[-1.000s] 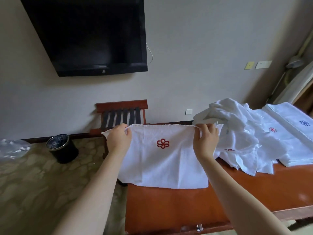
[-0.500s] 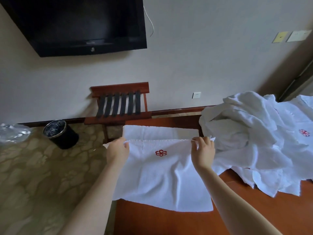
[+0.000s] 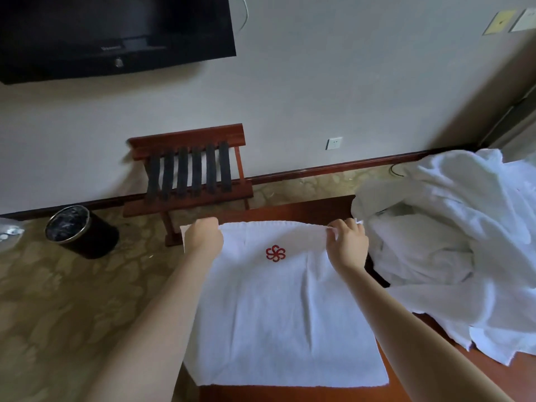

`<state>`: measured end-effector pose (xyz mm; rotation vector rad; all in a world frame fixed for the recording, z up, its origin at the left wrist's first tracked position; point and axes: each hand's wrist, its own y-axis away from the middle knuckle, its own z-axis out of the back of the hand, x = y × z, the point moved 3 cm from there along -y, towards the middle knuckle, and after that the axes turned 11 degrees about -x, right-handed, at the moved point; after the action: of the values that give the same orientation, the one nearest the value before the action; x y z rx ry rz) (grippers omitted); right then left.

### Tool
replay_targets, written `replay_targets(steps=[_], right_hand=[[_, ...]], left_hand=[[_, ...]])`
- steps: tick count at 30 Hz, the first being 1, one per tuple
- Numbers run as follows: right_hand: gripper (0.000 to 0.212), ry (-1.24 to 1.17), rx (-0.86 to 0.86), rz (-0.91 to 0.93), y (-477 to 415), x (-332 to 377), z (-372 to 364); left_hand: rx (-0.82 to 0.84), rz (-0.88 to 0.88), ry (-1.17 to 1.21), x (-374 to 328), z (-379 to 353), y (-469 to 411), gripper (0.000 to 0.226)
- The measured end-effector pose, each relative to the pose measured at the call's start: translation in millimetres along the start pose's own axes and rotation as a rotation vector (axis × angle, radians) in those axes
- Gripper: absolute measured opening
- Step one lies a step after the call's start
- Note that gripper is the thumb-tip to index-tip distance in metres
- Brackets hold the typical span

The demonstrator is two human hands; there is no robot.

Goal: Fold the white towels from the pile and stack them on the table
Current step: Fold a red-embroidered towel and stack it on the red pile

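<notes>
Carried forward now, the hem of the white red-emblemed terry towel (image 3: 278, 311), left of the crumpled white towel pile (image 3: 452, 245), is pinched by the left hand (image 3: 203, 238) and right hand (image 3: 347, 245) (corners are best matched before release).

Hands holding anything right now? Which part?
The white towel, by its far edge: left hand pinches the far-left corner, right hand the far-right corner.

I face a wooden luggage rack (image 3: 188, 169) with black straps, set against a plain pale wall (image 3: 319, 82) just beyond my reddish desk (image 3: 290, 208). Above the rack and leftward hangs a black television (image 3: 116, 30); right of it a white socket (image 3: 334, 143) sits low on the wall. Left of the rack a round black bin (image 3: 78, 230) stands on the mottled stone-patterned floor (image 3: 58, 300).
</notes>
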<state>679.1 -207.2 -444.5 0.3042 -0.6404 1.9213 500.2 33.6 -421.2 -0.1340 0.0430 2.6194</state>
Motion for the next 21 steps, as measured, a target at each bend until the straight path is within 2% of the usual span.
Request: replay_targets(steps=[2, 5, 10, 13, 17, 19, 21], right_hand=[[0.019, 0.11, 0.137, -0.008, -1, -7, -20], [0.023, 0.168, 0.231, -0.007, -8, -16, -44], [0.028, 0.219, 0.278, 0.083, -23, -23, -71], [0.034, 0.197, 0.272, 0.074, -34, -25, -80], [0.034, 0.261, 0.413, 0.071, -44, -33, -93], [0.033, 0.267, 0.428, 0.106, -47, -36, -97], [0.032, 0.274, 0.405, 0.142, -48, -37, -100]], left_hand=[[0.133, 0.005, -0.075, 1, -23, -7, 0.026], [0.239, 0.019, -0.082, 4, -59, -18, 0.032], [0.102, -0.105, -0.115, -3, -79, -34, 0.026], [0.058, -0.153, -0.132, -5, -86, -46, 0.026], [0.17, -0.15, -0.209, -7, -96, -59, 0.023], [0.233, -0.133, -0.234, -9, -100, -63, 0.017], [0.218, -0.147, -0.213, -9, -102, -64, 0.011]])
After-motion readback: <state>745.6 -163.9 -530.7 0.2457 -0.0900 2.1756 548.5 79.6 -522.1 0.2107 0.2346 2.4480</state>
